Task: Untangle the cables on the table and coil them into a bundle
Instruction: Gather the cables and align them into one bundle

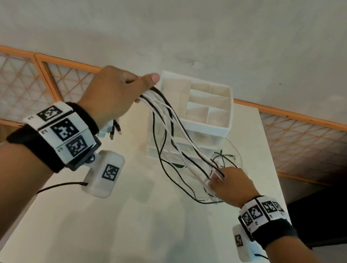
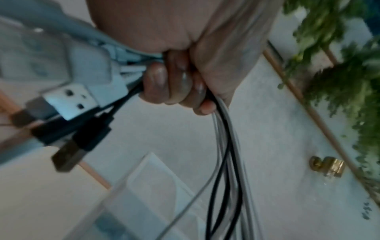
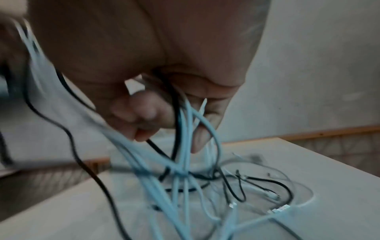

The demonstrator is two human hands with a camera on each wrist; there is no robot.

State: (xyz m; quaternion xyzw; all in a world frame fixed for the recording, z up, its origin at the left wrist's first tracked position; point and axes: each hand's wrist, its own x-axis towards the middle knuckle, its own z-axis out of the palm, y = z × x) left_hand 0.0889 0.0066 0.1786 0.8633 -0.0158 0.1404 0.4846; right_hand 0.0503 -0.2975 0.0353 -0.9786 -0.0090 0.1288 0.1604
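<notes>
Raised left hand [image 1: 116,93], fist clenched round black and white cables [image 1: 168,126], plugs dangling below wrist. Strands sagging rightward to right hand [image 1: 229,186], fingers curled through them just above white surface [image 1: 133,225], beside white organizer [image 1: 207,105].

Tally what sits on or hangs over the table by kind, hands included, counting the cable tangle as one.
Hands: 2 (left hand, right hand, both gripping cables)
Cable tangle, black and white strands: 1
White organiser: 1
Total: 4
</notes>
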